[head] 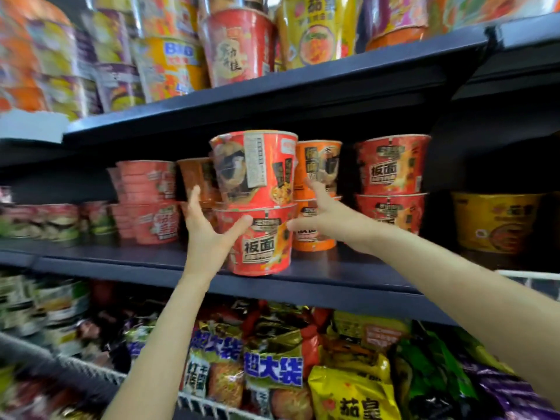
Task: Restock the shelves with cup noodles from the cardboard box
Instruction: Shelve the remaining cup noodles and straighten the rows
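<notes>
Two red cup noodles stand stacked at the front of the middle shelf [318, 278]: a lower cup [262, 241] and an upper cup [257, 168] that leans slightly left. My left hand [209, 225] is at the stack's left side, fingers straight up beside the upper cup and thumb touching the lower cup's rim. My right hand [327, 216] is at the stack's right side with fingers spread, its index finger pointing up next to the upper cup. The cardboard box is out of view.
Orange cups [318, 165] and red cups [391, 165] are stacked just right of the pair, pink-red cups [148, 201] to the left, a yellow bowl [494, 222] far right. The upper shelf [272, 89] hangs close above. Noodle bags [272, 371] fill a wire basket below.
</notes>
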The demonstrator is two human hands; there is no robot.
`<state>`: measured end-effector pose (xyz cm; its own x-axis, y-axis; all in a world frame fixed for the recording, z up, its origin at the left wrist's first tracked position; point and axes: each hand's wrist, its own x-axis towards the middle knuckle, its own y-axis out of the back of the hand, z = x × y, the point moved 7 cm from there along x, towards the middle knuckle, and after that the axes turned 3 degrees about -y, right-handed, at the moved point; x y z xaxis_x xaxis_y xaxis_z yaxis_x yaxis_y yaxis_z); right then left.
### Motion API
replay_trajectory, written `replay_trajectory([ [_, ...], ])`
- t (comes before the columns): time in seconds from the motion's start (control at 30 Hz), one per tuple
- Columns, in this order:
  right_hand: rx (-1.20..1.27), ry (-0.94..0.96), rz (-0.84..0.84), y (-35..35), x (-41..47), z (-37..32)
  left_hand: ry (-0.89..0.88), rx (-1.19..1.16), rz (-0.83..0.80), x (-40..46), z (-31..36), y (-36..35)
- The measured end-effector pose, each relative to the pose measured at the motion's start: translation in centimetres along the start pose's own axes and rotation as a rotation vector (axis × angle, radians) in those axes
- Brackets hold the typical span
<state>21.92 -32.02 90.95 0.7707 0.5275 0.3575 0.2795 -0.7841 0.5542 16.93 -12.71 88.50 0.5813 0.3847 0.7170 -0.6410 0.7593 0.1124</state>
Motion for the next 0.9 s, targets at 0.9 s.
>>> replay_trajectory([
  [0.9,-0.037,-0.178,0.243,14.8,-9.5,4.5,0.125,-0.386,-0.537,-3.3,5.5,-17.6],
])
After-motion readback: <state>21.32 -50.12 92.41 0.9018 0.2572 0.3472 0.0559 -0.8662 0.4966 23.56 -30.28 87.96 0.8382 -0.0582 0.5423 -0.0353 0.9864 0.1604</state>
